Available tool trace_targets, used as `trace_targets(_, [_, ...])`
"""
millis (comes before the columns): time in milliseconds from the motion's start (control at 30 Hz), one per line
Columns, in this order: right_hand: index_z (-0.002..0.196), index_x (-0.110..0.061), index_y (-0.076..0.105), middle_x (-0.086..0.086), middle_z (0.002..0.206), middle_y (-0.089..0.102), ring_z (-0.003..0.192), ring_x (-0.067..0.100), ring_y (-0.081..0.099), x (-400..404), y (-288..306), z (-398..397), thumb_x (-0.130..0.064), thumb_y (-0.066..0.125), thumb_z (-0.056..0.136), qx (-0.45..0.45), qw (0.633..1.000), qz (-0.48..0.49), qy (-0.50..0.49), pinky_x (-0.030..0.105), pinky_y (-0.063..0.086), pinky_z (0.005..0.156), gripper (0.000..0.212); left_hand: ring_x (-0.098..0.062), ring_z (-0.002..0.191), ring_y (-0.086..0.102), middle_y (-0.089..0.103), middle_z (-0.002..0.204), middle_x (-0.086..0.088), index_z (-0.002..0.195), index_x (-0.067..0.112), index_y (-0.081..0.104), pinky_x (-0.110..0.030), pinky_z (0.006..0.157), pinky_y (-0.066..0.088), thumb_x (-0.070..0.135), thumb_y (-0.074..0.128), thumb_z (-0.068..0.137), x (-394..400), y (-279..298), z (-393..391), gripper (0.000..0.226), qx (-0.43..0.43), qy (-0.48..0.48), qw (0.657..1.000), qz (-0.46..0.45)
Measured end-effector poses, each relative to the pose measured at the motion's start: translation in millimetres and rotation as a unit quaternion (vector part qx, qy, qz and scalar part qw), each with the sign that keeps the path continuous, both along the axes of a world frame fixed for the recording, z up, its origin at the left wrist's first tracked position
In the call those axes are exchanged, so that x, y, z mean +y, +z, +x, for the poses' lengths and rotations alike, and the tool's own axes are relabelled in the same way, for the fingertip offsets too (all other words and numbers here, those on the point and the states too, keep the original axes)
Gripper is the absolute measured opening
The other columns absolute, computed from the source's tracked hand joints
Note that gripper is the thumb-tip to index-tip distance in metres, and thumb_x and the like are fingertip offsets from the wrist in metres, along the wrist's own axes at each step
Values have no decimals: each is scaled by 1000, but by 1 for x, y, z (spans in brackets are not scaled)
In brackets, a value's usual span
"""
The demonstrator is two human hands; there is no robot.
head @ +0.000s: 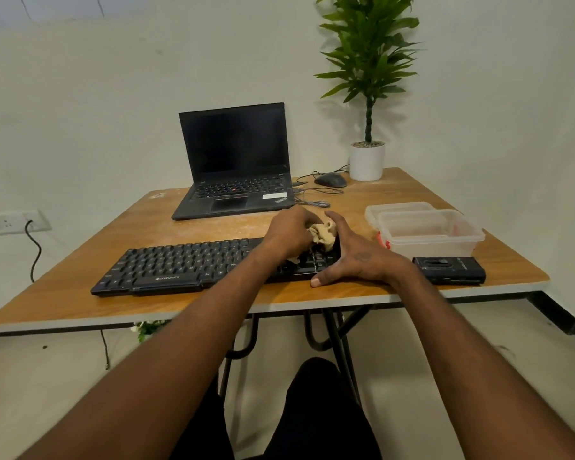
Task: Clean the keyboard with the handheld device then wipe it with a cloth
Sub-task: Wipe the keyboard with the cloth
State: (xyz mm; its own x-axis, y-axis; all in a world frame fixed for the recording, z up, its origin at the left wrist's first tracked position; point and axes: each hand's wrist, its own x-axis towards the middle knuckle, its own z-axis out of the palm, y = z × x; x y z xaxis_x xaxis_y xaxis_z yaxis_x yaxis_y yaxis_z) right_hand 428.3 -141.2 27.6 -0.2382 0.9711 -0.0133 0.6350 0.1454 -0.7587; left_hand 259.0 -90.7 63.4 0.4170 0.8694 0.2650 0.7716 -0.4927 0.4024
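A black keyboard (186,265) lies along the front of the wooden table (80,300). My left hand (291,232) grips a crumpled beige cloth (324,234) over the keyboard's right end, fingers curled round it. My right hand (356,257) rests flat at the keyboard's right edge, fingers straight beside the cloth and thumb on the table. The black handheld device (448,269) lies on the table to the right of my right hand, untouched.
An open black laptop (234,167) stands behind the keyboard. A mouse (331,179) with cables and a potted plant (367,161) sit at the back right. Clear plastic containers (429,232) stand right of my hands. A wall socket (10,222) is at left.
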Motion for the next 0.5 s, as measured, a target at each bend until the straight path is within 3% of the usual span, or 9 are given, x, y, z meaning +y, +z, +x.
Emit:
trace_targets(167, [154,-45,-11,8,165,22,147,34,30,2,2,-1,-49,96,56,-5,1000,-8,12,42,27,119,145,-16,94,67,76,104,0,117,20,76,-38,82,59,6,67,91,-14,6,-13,31,15,-63,996,-66])
trace_targets(267, [154,-47,-9,8,164,24,146,33,31,1,3,-2,-50,97,54,-10,1000,-4,11,45,28,120,145,-14,94,67,76,103,2,116,22,77,-36,82,58,10,70,90,-18,7,-19,29,18,-83,993,-87])
trace_targets(433, [153,-50,-9,6,165,23,147,32,31,0,1,-2,-54,96,52,0,1000,-5,14,45,28,120,145,-18,99,69,76,109,-2,120,19,75,-35,86,59,7,71,90,-8,2,-5,34,16,-17,1000,10])
trace_targets(500, [155,-46,-10,6,166,19,149,31,26,1,1,-2,-49,96,57,0,1000,-2,9,36,25,116,144,-20,103,69,76,111,-5,121,18,75,-35,88,58,4,69,90,-3,0,3,34,5,11,999,41])
